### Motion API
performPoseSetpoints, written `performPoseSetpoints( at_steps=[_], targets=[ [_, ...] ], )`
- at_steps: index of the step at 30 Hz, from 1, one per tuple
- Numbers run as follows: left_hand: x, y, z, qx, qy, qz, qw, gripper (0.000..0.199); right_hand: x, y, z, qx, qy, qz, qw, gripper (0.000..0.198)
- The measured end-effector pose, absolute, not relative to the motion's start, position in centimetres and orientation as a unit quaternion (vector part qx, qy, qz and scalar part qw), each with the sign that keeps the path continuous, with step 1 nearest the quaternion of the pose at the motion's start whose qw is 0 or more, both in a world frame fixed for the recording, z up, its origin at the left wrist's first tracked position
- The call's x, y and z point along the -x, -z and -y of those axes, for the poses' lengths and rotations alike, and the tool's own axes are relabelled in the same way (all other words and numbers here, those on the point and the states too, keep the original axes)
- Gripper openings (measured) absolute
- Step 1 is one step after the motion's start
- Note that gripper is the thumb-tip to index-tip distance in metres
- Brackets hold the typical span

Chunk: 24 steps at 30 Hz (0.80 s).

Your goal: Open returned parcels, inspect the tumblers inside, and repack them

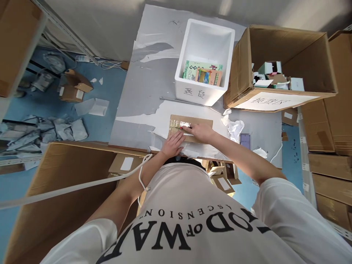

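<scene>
A flat brown cardboard box (202, 124) lies on the table in front of me, with shiny clear tape (176, 124) over its left end. My left hand (173, 143) rests on the box's near left part, fingers stretched out and holding nothing. From the right, my right hand (199, 132) reaches over the box, its fingers drawn together at the taped part, close to my left fingertips. A small red spot shows at the tip of the right hand; what it grips is too small to make out.
Behind the box stands a white foam bin (203, 93) holding colourful booklets. To its right, a large open carton (280, 88) contains small boxes. Crumpled white paper (235, 128) lies right of my hand. A white tube (82, 189) crosses above another open carton (71, 183) at lower left.
</scene>
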<state>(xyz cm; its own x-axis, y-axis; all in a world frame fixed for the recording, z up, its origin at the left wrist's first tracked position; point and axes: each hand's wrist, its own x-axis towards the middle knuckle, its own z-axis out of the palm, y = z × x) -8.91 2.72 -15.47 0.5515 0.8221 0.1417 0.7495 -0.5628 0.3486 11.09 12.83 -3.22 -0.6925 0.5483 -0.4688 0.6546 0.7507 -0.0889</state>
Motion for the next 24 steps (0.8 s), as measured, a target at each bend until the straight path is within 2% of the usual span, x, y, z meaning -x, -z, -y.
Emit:
performPoseSetpoints(
  at_steps=[6, 10, 13, 21, 24],
  targets=[
    [8.7, 15.5, -2.6, -0.867, -0.138, -0.465, 0.118, 0.056, -13.0, 2.7, -12.5, -0.341, 0.134, -0.903, 0.225, 0.062],
    [8.4, 15.8, -2.9, -0.853, -0.144, -0.483, 0.136, 0.050, -19.0, 2.2, -12.2, -0.401, 0.140, -0.872, 0.244, 0.065],
    [8.2, 16.2, -2.9, -0.839, -0.155, -0.500, 0.146, 0.051, -24.3, 2.6, -11.3, -0.445, 0.156, -0.854, 0.220, 0.069],
    [7.9, 15.6, -2.8, -0.837, -0.153, -0.510, 0.123, 0.049, -30.0, 2.9, -7.8, -0.520, 0.211, -0.820, 0.117, 0.067],
    [7.7, 14.2, -3.2, -0.837, -0.136, -0.514, 0.127, 0.046, -30.9, 3.8, -5.4, -0.606, 0.293, -0.739, -0.026, 0.055]
  ],
)
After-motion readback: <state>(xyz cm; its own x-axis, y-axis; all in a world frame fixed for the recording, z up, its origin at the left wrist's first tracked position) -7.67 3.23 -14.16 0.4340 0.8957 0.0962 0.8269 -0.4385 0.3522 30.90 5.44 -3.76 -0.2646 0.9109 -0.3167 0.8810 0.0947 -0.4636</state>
